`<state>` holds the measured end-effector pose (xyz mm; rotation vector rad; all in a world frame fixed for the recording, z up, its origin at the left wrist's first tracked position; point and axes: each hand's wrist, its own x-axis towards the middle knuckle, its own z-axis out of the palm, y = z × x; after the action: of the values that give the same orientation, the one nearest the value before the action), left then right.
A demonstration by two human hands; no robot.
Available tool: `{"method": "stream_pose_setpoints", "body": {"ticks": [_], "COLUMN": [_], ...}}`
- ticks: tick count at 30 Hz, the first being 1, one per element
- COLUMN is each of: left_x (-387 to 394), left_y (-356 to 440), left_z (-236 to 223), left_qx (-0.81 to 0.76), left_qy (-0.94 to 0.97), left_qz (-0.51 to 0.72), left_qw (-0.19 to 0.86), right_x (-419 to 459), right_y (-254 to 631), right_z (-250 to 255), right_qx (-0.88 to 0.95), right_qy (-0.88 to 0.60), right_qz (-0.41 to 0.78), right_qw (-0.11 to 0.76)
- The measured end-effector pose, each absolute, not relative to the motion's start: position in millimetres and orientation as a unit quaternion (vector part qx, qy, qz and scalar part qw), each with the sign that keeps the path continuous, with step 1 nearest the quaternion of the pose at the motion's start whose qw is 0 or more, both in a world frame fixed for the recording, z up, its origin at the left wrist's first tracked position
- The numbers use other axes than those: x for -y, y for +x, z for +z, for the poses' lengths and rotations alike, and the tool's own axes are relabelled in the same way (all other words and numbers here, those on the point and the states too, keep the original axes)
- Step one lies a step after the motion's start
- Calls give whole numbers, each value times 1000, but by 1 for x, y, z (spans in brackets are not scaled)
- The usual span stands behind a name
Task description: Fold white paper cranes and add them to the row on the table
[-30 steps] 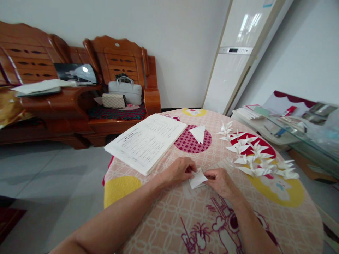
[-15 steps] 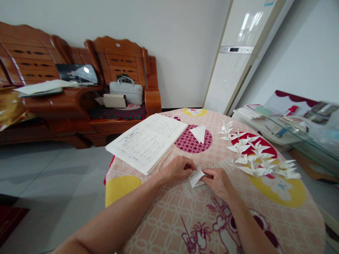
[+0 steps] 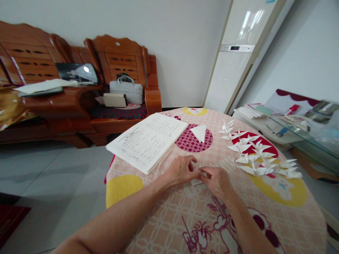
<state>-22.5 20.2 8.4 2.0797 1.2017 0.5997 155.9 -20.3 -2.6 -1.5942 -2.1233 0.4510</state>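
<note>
My left hand (image 3: 182,171) and my right hand (image 3: 216,181) meet over a small folded white paper (image 3: 196,182) on the round table. Both hands pinch it, fingers pressed together at its top edge, and most of the paper is hidden under them. It lies flat against the patterned pink tablecloth (image 3: 172,218). To the right, several finished white paper cranes (image 3: 258,158) lie in a row. A single folded white triangle (image 3: 200,132) rests further back on a red dotted circle.
A stack of printed sheets (image 3: 147,141) lies at the table's left rear edge. Wooden chairs (image 3: 119,70) with a white handbag (image 3: 126,91) stand behind. A tall white appliance (image 3: 235,56) is at the back right, and a glass shelf with papers (image 3: 286,123) stands right.
The paper flap that stood up between my hands has been pressed down flat. Both hands have closed in toward each other over it.
</note>
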Motion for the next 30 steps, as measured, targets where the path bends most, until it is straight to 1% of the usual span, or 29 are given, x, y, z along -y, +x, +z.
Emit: {"method": "stream_pose_setpoints", "body": {"ticks": [8, 11, 16, 19, 22, 26, 30], "left_x": [-28, -29, -30, -29, -28, -27, -28], "left_y": [-29, -29, -29, -29, -28, -27, -27], "left_z": [6, 5, 4, 6, 11, 13, 9], "left_qx": [-466, -466, -450, -449, -451, -459, -459], "left_qy": [795, 800, 807, 805, 804, 802, 804], "left_qz": [239, 230, 233, 232, 228, 226, 234], "left_qw": [305, 300, 304, 310, 313, 308, 297], "right_x": [24, 26, 31, 34, 39, 45, 44], "right_y": [163, 160, 149, 144, 141, 136, 128], "right_z": [-2, 1, 6, 7, 10, 12, 5], "right_qx": [765, 781, 809, 824, 836, 835, 812], "right_qy": [-594, -589, -578, -560, -539, -514, -537], "right_qz": [163, 118, 29, 7, 49, 138, 143], "right_qw": [189, 171, 105, 87, 95, 140, 176]}}
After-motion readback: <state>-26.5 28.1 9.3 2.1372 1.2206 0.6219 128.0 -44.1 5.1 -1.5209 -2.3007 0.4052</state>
